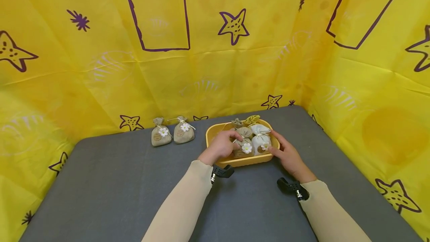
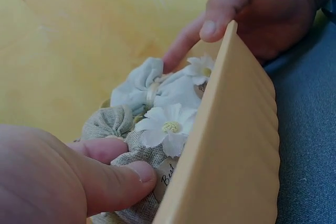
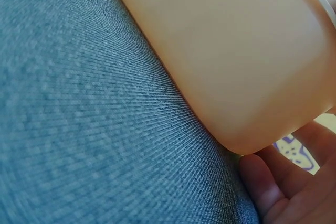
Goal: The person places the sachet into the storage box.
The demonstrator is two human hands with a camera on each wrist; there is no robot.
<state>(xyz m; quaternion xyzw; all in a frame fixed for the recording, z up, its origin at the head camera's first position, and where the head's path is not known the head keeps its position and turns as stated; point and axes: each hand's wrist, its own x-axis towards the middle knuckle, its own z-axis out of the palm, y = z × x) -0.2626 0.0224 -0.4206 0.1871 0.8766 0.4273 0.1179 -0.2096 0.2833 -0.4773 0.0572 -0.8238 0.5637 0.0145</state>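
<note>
A yellow plastic basket (image 1: pixel 249 161) on the table holds several small drawstring pouches. My left hand (image 1: pixel 221 145) reaches over its left side and pinches a tan linen pouch (image 2: pixel 137 154) with a white fabric flower (image 2: pixel 169 126) between thumb and finger. Beside that pouch leans a white one (image 1: pixel 258 142) with its own flower. At the basket's right end, my right hand (image 1: pixel 290 158) grips the rim, thumb near the front corner and fingers around the outside. A grey-green pouch top (image 1: pixel 236 123) and a mustard one (image 1: pixel 252 119) show behind.
Two more tan pouches with flowers (image 1: pixel 161 136) (image 1: pixel 183 134) stand left of the basket, near the back edge of the grey cloth-covered table (image 1: pixel 134 189). A yellow patterned curtain (image 1: pixel 208 70) hangs close behind and along the right side.
</note>
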